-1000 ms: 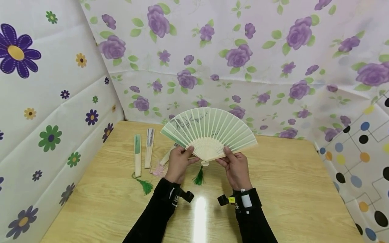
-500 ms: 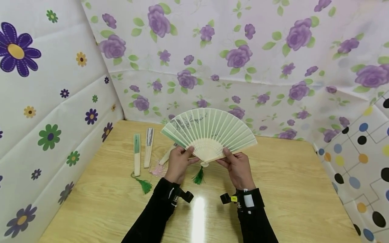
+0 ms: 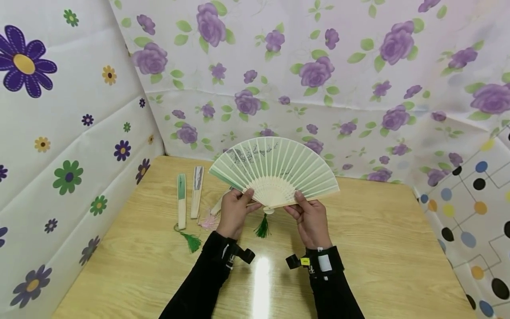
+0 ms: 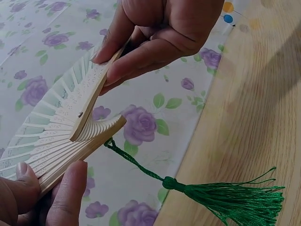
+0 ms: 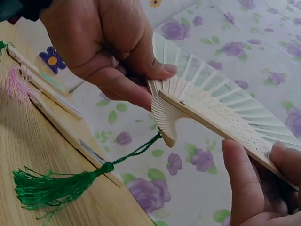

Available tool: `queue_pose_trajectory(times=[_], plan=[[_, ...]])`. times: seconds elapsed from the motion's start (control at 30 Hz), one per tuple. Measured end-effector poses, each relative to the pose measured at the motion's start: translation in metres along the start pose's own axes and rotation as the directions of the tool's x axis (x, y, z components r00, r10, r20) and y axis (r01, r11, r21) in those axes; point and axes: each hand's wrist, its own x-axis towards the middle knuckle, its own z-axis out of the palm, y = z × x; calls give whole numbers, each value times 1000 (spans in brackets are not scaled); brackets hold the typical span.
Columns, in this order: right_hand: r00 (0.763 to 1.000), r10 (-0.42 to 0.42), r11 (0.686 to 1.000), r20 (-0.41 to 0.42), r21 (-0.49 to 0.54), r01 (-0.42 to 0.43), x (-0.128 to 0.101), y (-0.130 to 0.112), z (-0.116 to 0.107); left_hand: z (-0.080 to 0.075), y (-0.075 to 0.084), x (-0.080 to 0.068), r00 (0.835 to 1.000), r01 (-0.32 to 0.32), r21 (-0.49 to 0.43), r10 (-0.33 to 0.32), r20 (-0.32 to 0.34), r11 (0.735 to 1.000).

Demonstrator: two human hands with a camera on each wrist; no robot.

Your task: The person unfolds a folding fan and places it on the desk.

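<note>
A pale green folding fan [image 3: 279,166] is spread wide in the head view, with dark branch artwork on its left part and pale openwork ribs. My left hand [image 3: 233,215] pinches its left guard stick between thumb and fingers. My right hand [image 3: 312,221] grips the right guard stick in the same way. From the pivot end hangs a green tassel [image 4: 235,197], above the table in the head view. The left wrist view shows the left thumb and fingers [image 4: 66,197] at the lower corner; the right wrist view shows the right hand [image 5: 263,193] at lower right.
Left of the hands lie a folded green fan [image 3: 181,201] with a green tassel [image 3: 192,242] and a folded grey-patterned fan [image 3: 197,192]. Another folded fan [image 3: 218,205] is partly hidden by my left hand, near a pink tassel [image 3: 209,220]. Flowered cloths border the wooden table [image 3: 378,248].
The spread fan has risen slightly and tilted a little in both hands, its tassel moving with it. Both grips stay the same. The head view has shifted slightly.
</note>
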Motion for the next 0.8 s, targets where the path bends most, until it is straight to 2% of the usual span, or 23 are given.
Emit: queue_pose_trajectory(times=[0.13,0.3,0.57,0.8], plan=[[1000,-11,999,22,-36,12,-1,-3,-1,1,0,1,1000,-8,6,8,7,1000],[999,-23,999,23,-27,24,-2,-4,-2,2,-3,-1,1000,-5,-1,5,10,1000],[997,-48,995,-61,88,53,-4,-1,6,5,-4,-2,1000,-11,-20,11,17,1000],[989,-74,987,-128,132,91,-8,4,16,5,-2,-1,999,-43,-11,43,-9,999]])
